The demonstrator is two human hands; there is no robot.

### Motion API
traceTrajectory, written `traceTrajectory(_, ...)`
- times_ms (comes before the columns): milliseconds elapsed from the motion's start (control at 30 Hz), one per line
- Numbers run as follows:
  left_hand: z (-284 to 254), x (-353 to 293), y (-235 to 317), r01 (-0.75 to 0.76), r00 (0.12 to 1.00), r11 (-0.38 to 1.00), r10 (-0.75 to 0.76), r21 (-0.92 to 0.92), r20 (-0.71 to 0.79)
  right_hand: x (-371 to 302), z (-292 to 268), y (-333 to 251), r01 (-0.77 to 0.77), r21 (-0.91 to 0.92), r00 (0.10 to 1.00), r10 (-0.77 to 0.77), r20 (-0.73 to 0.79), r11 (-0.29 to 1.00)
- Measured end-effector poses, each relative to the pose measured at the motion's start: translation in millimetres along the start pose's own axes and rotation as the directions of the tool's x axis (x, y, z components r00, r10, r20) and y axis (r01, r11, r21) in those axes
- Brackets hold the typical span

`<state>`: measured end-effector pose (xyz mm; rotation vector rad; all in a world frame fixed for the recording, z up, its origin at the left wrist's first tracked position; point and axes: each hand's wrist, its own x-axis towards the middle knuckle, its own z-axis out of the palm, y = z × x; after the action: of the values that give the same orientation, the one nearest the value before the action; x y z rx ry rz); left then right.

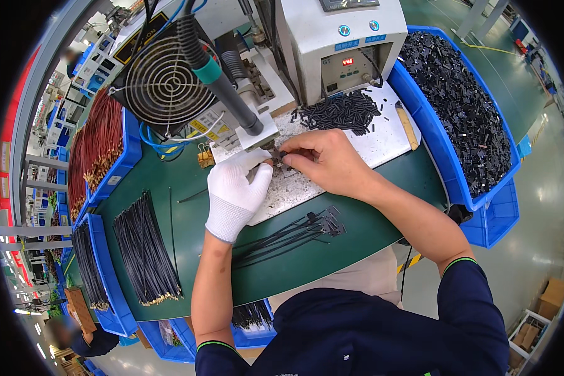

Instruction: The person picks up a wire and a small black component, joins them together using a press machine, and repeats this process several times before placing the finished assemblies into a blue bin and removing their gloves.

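My left hand (237,191), in a white glove with a bare fingertip showing, is closed in a pinch under the head of a bench machine (257,135). A thin black cable (192,196) comes out from beneath the glove on its left side. My bare right hand (333,161) meets it from the right, thumb and forefinger pinching a small black piece (283,154). Both sets of fingertips nearly touch above the white work plate (272,203). The exact contact between cable and piece is hidden by my fingers. Behind my right hand lies a pile of short black sleeves (348,111).
Several black cables with black ends (323,224) lie near me on the green table (282,276). Left are a black cable bundle (145,250) and a blue bin of red cables (130,147). Right are a yellow-handled tool (407,127) and a blue bin (418,103) of black parts.
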<state>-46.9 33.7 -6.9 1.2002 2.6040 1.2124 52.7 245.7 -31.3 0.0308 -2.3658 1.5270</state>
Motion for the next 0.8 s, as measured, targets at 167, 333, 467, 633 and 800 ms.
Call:
traceTrajectory(167, -0.9, -1.2, 2.4, 0.016, 1.000, 1.000, -0.016, 0.000, 0.002, -0.4, -0.8, -2.9, -0.001, -0.002, 1.000, 0.001, 0.001, 1.000)
traceTrajectory(333, -2.4, -0.2, 4.7, 0.024, 1.000, 0.999, -0.025, 0.034, 0.016, -0.2, -0.8, -2.2, -0.009, 0.002, 1.000, 0.009, 0.004, 1.000)
traceTrajectory(467, -1.2, 0.0, 4.9, 0.027, 1.000, 1.000, -0.027, 0.002, 0.015, -0.6, -0.1, -0.4, 0.011, 0.005, 1.000, -0.011, -0.009, 1.000)
traceTrajectory(633, 1.1, -2.0, 0.5, 0.013, 1.000, 0.998, -0.015, -0.057, -0.021, -0.4, 1.2, -1.6, 0.004, -0.007, 1.000, -0.004, -0.010, 1.000)
traceTrajectory(800, -0.6, -0.9, 5.6, 0.019, 1.000, 0.999, -0.020, -0.037, -0.009, -1.1, 0.8, -0.1, 0.022, -0.015, 0.999, -0.022, -0.026, 1.000)
